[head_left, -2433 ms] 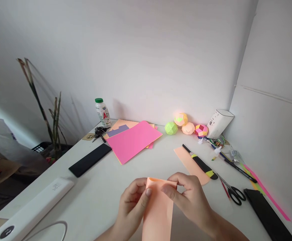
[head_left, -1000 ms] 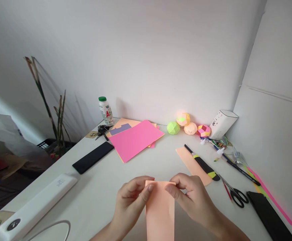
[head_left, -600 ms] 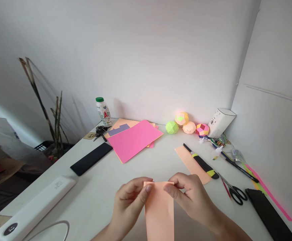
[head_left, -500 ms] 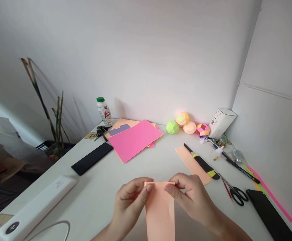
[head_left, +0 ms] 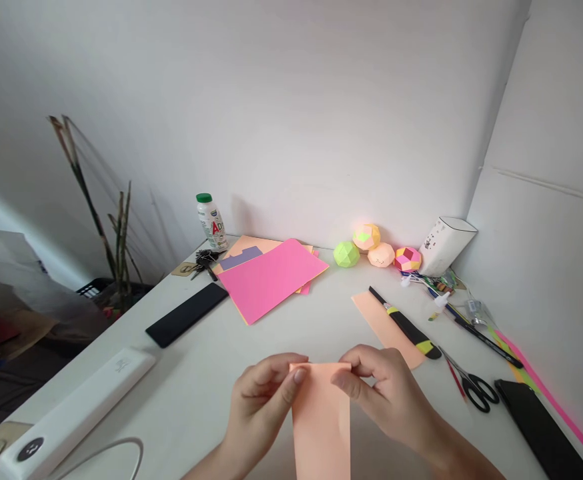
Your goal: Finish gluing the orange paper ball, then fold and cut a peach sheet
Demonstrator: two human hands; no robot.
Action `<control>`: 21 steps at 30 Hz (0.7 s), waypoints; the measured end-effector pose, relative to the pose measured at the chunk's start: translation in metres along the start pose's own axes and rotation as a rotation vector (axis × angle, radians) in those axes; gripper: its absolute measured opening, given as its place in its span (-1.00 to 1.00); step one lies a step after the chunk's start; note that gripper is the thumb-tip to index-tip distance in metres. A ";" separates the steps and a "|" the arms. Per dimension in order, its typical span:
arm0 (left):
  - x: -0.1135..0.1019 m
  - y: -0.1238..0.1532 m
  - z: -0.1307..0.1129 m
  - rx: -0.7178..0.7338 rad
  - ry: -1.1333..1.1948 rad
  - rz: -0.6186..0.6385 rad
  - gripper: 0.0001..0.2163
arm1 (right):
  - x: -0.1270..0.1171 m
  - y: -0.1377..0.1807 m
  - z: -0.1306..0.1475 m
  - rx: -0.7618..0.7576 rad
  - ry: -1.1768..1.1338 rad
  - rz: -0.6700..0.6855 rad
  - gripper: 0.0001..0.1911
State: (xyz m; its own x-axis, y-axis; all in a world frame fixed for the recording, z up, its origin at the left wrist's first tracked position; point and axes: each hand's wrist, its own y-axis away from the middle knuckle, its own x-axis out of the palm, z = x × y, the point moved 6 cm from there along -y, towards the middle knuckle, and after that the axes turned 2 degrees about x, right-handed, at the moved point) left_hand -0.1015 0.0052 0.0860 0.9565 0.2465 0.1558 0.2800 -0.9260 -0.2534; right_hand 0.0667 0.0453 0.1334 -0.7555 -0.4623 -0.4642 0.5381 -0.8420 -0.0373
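A strip of peach paper [head_left: 322, 427] hangs between my hands, its lower end running out of view at the bottom. My left hand [head_left: 261, 400] pinches the top left corner between thumb and fingers. At the top right corner, my right hand [head_left: 386, 397] grips the same edge in a like pinch. Another piece of peach paper [head_left: 371, 320] lies beyond my right hand, partly under a black and yellow utility knife [head_left: 411, 330]. Scissors [head_left: 476, 390] with black handles rest to the right of that hand.
Pink paper sheets [head_left: 271, 283] lie at the back, near a white bottle [head_left: 212, 223]. Paper balls [head_left: 346, 255] stand by the wall. A black phone-like slab [head_left: 187, 315] and a white elongated device [head_left: 81, 413] are on the left. A black case [head_left: 541, 427] sits at the right.
The whole view has shifted slightly, with things appearing a little further right. Both hands keep the same pinch on the peach paper.
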 end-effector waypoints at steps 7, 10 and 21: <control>-0.001 -0.001 0.002 -0.034 0.047 0.042 -0.82 | -0.003 0.001 0.001 -0.019 0.024 -0.027 -0.64; 0.003 -0.001 0.000 -0.049 0.099 0.063 -0.72 | -0.006 -0.002 0.003 -0.030 -0.009 -0.044 -0.68; 0.027 -0.007 0.001 -0.196 0.223 0.473 -0.65 | -0.004 -0.026 -0.022 0.158 -0.827 0.137 -0.72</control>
State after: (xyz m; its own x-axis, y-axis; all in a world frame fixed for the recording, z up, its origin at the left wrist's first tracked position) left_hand -0.0775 0.0186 0.0914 0.9280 -0.2550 0.2717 -0.2160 -0.9623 -0.1653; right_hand 0.0639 0.0755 0.1164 -0.7502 -0.5655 0.3427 0.6328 -0.7643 0.1240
